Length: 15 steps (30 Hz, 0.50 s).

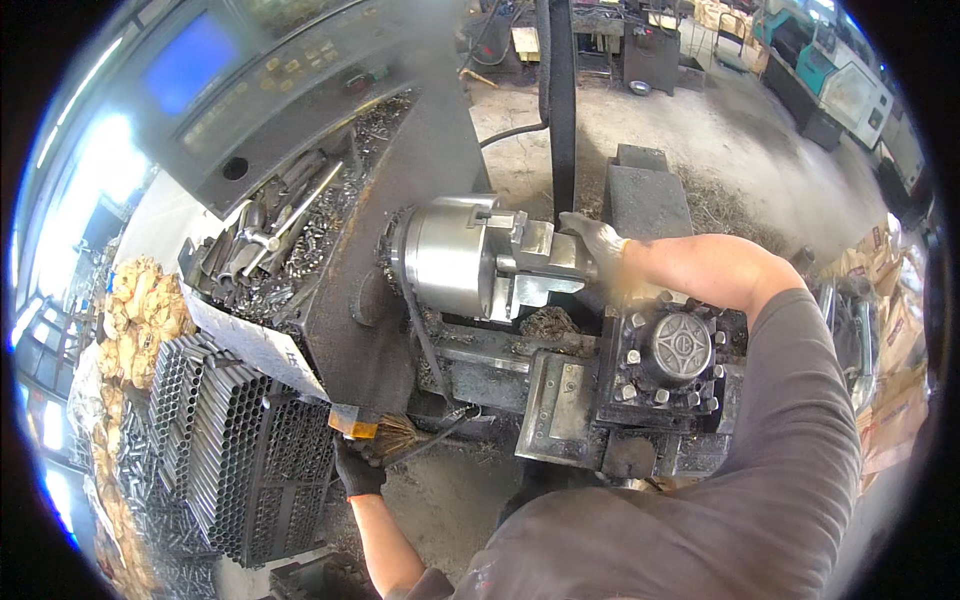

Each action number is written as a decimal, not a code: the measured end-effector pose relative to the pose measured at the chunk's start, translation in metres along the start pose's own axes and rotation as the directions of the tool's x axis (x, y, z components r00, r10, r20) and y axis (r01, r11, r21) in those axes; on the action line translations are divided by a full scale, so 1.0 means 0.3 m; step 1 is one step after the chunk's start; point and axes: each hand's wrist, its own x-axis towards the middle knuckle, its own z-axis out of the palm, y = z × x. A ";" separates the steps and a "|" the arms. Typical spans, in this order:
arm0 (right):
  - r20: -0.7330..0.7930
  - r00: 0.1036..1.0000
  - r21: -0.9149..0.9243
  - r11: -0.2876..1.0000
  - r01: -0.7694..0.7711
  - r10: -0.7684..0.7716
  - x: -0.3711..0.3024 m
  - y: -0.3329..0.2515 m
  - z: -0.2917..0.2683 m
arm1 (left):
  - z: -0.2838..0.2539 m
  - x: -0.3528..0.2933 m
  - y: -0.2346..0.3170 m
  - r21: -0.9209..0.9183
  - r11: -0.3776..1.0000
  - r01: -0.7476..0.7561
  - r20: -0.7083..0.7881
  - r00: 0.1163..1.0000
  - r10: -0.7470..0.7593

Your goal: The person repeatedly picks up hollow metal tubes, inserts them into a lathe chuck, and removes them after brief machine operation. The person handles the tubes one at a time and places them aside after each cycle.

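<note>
A lathe chuck (450,258) with bright steel jaws (535,245) sits in front of me. At the right end of the jaws is my right hand (600,247), in a pale, stained glove. Its fingers curl around the end there, and whatever lies inside them is hidden. Low on the left, my left hand (360,472) wears a dark glove. It is just under a yellow-orange block (353,424) at the machine's corner, beside a bristle brush (398,437). The left fingers are too dark and covered to read.
A tool post (680,350) ringed with bolts stands under my right arm. Left of the chuck, a tray holds metal chips and a T-handled wrench (265,240). Stacked steel tubes (220,440) fill the lower left. A control panel (270,90) rises behind, and a dark post (563,110) stands beyond the chuck.
</note>
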 end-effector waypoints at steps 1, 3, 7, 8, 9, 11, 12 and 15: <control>0.028 0.989 -0.319 0.937 0.146 -0.144 -0.020 -0.030 -0.023 | -0.015 0.019 -0.012 0.057 0.998 -0.034 -0.118 0.992 0.040; 0.212 0.941 -0.718 0.612 0.332 -0.262 -0.073 -0.103 -0.092 | -0.028 0.025 -0.021 0.179 0.981 -0.074 -0.304 0.944 0.126; 0.268 0.879 -0.835 0.360 0.415 -0.394 -0.223 -0.249 -0.149 | 0.024 0.041 -0.077 0.627 0.758 -0.179 -0.509 0.643 0.573; 0.366 0.788 -0.833 0.203 0.515 -0.495 -0.288 -0.267 -0.139 | 0.055 0.044 -0.085 0.615 0.772 -0.161 -0.528 0.642 0.555; 0.476 0.656 -0.736 0.143 0.662 -0.585 -0.361 -0.284 -0.119 | 0.092 0.040 -0.092 0.618 0.774 -0.137 -0.556 0.620 0.554; 0.202 0.696 -0.648 0.439 0.622 -0.688 -0.555 -0.248 -0.071 | 0.177 0.025 -0.097 0.716 0.695 -0.060 -0.566 0.533 0.629; 0.198 0.684 -0.667 0.414 0.619 -0.702 -0.674 -0.214 -0.053 | 0.227 0.012 -0.094 0.766 0.643 -0.014 -0.560 0.478 0.677; 0.344 0.642 -0.732 0.232 0.640 -0.685 -0.983 -0.043 0.014 | 0.408 0.003 -0.087 0.999 0.022 0.048 -0.035 0.293 0.956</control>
